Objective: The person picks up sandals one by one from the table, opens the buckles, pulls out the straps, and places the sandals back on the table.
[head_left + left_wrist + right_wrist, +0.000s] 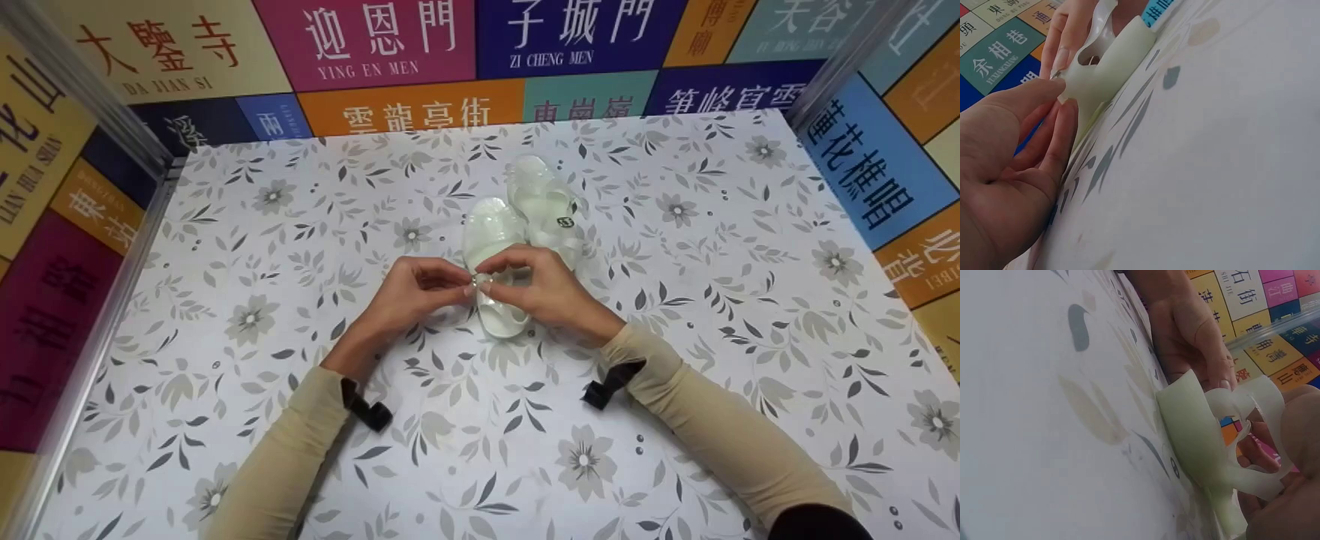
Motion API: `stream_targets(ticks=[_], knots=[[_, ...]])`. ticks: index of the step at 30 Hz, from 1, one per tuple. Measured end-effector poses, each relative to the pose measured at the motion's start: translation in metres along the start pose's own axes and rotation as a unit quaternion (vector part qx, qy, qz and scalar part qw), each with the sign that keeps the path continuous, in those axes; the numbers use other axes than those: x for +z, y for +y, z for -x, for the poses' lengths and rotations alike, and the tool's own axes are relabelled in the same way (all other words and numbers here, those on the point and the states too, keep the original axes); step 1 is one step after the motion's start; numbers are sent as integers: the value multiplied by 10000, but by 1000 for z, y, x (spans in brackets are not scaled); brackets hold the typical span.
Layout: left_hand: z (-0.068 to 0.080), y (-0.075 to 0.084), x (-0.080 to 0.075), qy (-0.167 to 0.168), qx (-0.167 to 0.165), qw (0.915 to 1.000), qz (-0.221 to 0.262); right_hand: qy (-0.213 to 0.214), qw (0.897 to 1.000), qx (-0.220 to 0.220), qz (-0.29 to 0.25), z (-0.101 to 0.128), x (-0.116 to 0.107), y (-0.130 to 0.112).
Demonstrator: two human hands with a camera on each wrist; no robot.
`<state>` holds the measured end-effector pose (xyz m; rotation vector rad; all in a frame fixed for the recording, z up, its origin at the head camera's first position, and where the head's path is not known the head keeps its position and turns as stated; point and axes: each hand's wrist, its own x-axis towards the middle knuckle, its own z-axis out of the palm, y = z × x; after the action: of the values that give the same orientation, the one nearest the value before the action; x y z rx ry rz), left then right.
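Note:
Two pale, glossy white sandals with straps stand side by side on the table, toes pointing away. Both hands meet over the ankle strap of the nearer sandal. From the left, my left hand pinches the strap's side between thumb and fingertips. My right hand comes from the other side, with thumb and forefinger pinching the strap close to the left fingertips. A small shiny fastening shows there, partly covered by the fingers. In the right wrist view, the strap of the sandal arches above its heel. The farther sandal is untouched.
A white tabletop printed with grey leaves and flowers lies beneath the hands. Panels with coloured blocks of lettering stand along the back and both sides. Black wrist straps sit over the beige sleeves.

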<state>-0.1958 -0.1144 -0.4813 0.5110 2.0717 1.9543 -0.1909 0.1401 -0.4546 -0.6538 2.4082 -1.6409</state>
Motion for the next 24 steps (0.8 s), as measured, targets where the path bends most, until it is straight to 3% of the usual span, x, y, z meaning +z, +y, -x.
stream_targets(ticks=[9,17,20,24], knots=[[-1,0,6,251,136,9996,37,65,9999,-86,35,0,2,1],[-1,-1,7,37,63,9996,266,251,9996,-94,81,1,3,1],[-1,-1,9,14,145,9998,159,298,9995,-99,69,1,3,1],[-1,0,13,240,299,9992,-134,296,9995,-39,122,1,2,1]])
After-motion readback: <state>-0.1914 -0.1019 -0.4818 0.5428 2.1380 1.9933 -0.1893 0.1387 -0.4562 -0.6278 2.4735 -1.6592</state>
